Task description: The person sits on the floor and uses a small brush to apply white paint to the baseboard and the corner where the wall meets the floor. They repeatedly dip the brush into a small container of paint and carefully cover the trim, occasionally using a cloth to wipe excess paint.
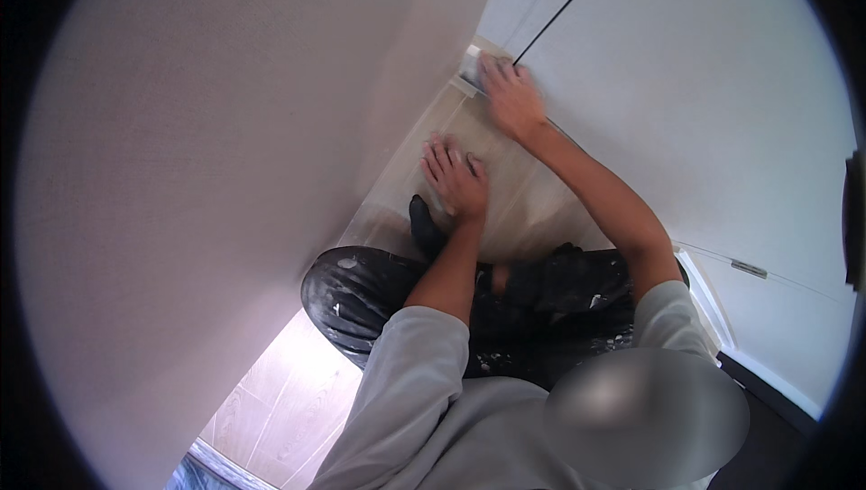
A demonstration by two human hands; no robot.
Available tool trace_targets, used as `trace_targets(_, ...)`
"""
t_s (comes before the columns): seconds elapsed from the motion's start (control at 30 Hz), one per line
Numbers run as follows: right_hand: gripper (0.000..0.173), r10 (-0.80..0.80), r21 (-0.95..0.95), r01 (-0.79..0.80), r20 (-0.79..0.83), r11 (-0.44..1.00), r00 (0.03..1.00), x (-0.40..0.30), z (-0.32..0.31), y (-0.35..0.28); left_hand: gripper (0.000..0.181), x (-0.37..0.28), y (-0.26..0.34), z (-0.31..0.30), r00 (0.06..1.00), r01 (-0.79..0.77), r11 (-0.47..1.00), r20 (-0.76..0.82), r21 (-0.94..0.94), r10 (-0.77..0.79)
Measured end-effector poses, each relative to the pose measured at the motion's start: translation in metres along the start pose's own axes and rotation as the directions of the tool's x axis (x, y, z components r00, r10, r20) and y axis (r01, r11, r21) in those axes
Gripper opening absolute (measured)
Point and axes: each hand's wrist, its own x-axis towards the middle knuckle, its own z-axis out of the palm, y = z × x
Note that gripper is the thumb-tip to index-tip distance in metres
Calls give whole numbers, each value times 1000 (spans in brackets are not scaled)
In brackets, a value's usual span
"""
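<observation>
My left hand (457, 182) is over the wood-look floor (521, 165), palm down with its fingers apart and nothing seen in it. Whether it rests on the boards is hard to tell. My right hand (515, 97) reaches farther out to the corner where the floor meets the white panel (676, 118). Its fingers are blurred and lie over a small pale, greyish flat piece (471, 70); whether they grip it or only press on it does not show. A short pale strip (463, 87) lies at the corner just beside it.
A large plain wall (203, 151) rises close on my left. The white panel on my right has a dark gap (568, 6) and a small metal fitting (749, 269). My bent legs in paint-spotted dark trousers (379, 287) fill the narrow space between. Bright floor tiles (277, 402) show behind.
</observation>
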Motion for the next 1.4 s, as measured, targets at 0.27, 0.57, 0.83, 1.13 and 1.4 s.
trace_targets(0.27, 58, 49, -1, -49, -1, 999, 999, -17, -4, -3, 57, 2, -2, 1, 1000, 18, 1000, 26, 7, -18)
trace_targets(0.57, 55, -25, -117, 12, -112, 993, 993, -16, 1, -12, 57, 2, -1, -2, 1000, -5, 1000, 14, -1, 5)
trace_targets(0.83, 55, -20, -195, 14, -31, 981, 999, 1, 11, -15, 57, 0, 1, -2, 1000, -15, 1000, 6, -16, 15)
trace_targets(1.13, 76, 344, 624, -252, -28, 740, 939, -78, -40, -32, 58, 1, -5, 1, 999, -23, 1000, -23, -8, 23)
trace_targets(1.4, 79, 424, 709, -205, -145, 675, 894, -47, -1, -40, 56, 0, -1, 4, 1000, -31, 999, 1, 11, 31)
